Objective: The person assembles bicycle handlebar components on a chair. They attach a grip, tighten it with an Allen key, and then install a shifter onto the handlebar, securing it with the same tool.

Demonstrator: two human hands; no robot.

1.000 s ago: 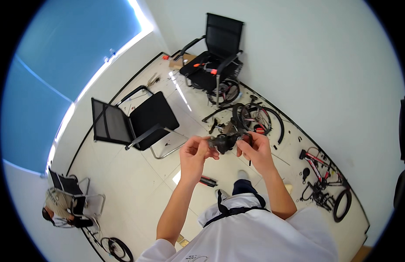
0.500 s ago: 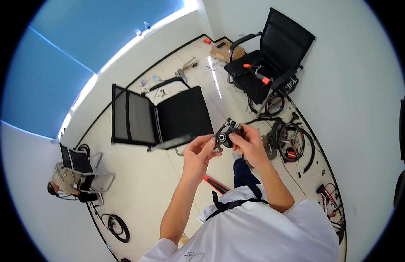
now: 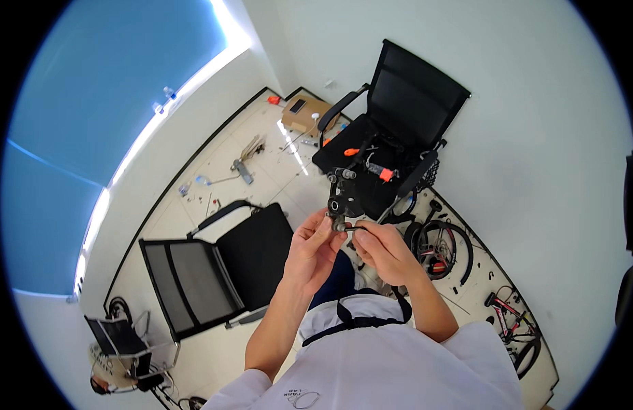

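Cream tiled floor (image 3: 214,164) beneath black chairs (image 3: 254,251); left fingers (image 3: 321,232) clamp a dark part (image 3: 348,199), right fingers (image 3: 372,237) pinch a black rod (image 3: 353,229).

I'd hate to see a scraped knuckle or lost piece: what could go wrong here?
1. The left fingers hold the black part near its lower end, so it could twist or tip.
2. The thin dark rod in the right fingers sits close to them; a slip might scrape skin.
3. Anything dropped could get lost among the scattered items on the floor.

thin black tool (image 3: 353,228) partly out of sight in right hand (image 3: 387,254)
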